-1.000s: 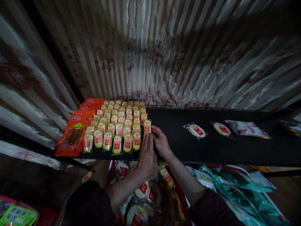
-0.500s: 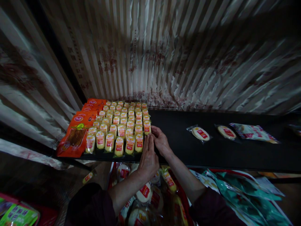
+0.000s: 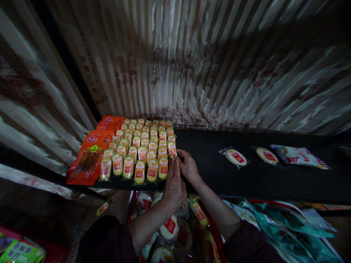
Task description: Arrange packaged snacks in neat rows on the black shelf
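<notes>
Yellow, clear-wrapped packets (image 3: 142, 153) stand in close rows on the left part of the black shelf (image 3: 208, 179), labels to the front; I count six along the near edge. Left of them, orange pouches (image 3: 87, 159) lie overlapped from rear to front.

I judge this block well advanced: it runs from the back of the shelf to the front edge, bar its rightmost column. The foremost packet of that column (image 3: 172, 149) sits slightly askew, with both hands together at its lower end. On my screen, the right hand (image 3: 189, 168) has its fingertips at the packet's right side, and the left hand (image 3: 174, 188) has straight fingers at its base. Whether either is clamped on it I cannot tell (the left thumb is out of my sight). No packet shows in front of it, though the left hand covers part of that spot.

Outstanding, in my judgement: the right part of the shelf, where two round packets (image 3: 236, 157) and a striped bag (image 3: 300, 156) lie flat in a loose line. Below the shelf I note further stock: loose packets (image 3: 144, 202) in a red-edged container (image 3: 131, 206), and teal bags (image 3: 285, 223) farther right.
</notes>
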`<state>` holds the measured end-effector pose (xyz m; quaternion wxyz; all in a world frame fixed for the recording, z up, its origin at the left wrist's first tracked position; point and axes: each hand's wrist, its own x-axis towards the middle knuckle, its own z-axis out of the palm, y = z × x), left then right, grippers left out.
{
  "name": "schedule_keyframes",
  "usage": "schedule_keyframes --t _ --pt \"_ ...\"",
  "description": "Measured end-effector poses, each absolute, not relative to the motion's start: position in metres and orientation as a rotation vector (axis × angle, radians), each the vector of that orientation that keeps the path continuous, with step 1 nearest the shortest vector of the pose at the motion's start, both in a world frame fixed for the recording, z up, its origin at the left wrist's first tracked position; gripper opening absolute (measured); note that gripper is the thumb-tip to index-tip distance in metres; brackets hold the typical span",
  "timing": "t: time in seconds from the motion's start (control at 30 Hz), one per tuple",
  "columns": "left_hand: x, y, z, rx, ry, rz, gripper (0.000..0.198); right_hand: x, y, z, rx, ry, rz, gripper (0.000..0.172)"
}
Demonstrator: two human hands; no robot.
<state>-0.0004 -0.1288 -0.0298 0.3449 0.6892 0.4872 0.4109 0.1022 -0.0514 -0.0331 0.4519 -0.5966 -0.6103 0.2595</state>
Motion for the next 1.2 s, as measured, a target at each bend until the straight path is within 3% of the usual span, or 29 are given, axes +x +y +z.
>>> schedule_keyframes --t 0.4,0.67,1.2 --pt "0.001 -0.126 -0.03 1.79 1.289 1.035 0.078 0.104 -0.051 -0.031 -1.511 -1.638 0.547 0.027" --pt "0.001 -0.127 -0.032 1.762 1.265 1.069 0.082 0.104 -0.05 -0.03 -1.581 -1.644 0.484 0.038" --pt "0.002 -0.127 -0.035 1.789 1.32 1.022 0.074 0.106 -0.039 -0.026 -1.606 -1.591 0.589 0.041"
